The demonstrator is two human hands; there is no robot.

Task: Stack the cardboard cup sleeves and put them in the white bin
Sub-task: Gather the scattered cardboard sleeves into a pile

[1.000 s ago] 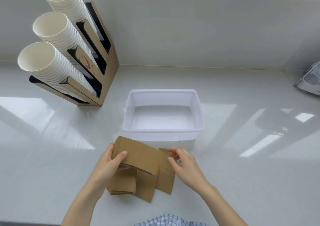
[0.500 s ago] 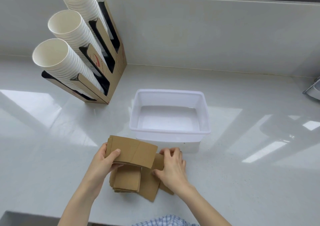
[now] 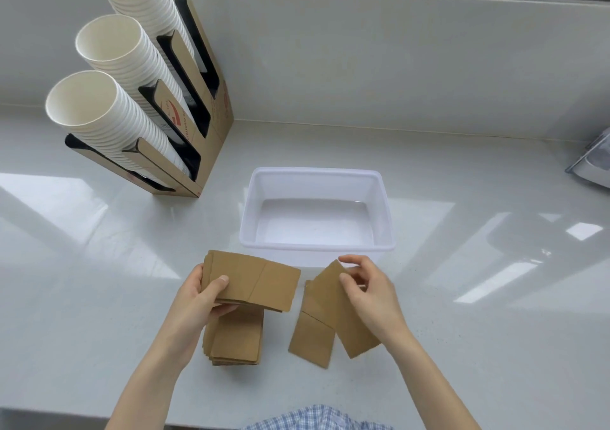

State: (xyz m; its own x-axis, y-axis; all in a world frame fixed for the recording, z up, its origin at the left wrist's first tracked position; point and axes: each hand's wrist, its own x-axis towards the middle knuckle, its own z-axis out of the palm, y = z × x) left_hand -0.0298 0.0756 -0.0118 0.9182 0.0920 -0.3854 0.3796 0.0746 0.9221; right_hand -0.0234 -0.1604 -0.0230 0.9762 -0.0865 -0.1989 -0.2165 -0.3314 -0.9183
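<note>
Left hand closed on a small stack of flat sleeves, thumb on top, fingers beneath, stack held level above the counter and just in front of the bin; right hand pinching one single sleeve by its upper edge, thumb and fingers narrow on it, sleeve tilted, lower end down near the counter; cannot tell whether that lower end touches. Another loose sleeve flat on the counter, partly under the pinched one, just left of it; a thicker pile lying flat below the left hand, partly hidden by the held stack and the left wrist. Gap open between the held stack and the pinched sleeve; the two apart.

Bin white, rectangular, translucent-walled, nothing inside, standing on the counter just beyond both hands; no sleeve in it yet. Holder of brown card with black insides at far left, leaning back against the wall, three slanted columns of white cups poking out toward the camera. Grey object cut off at the right edge, too little shown to name. Checked blue cloth at the bottom edge, between the forearms. Bright window reflections across the glossy counter on both sides.
</note>
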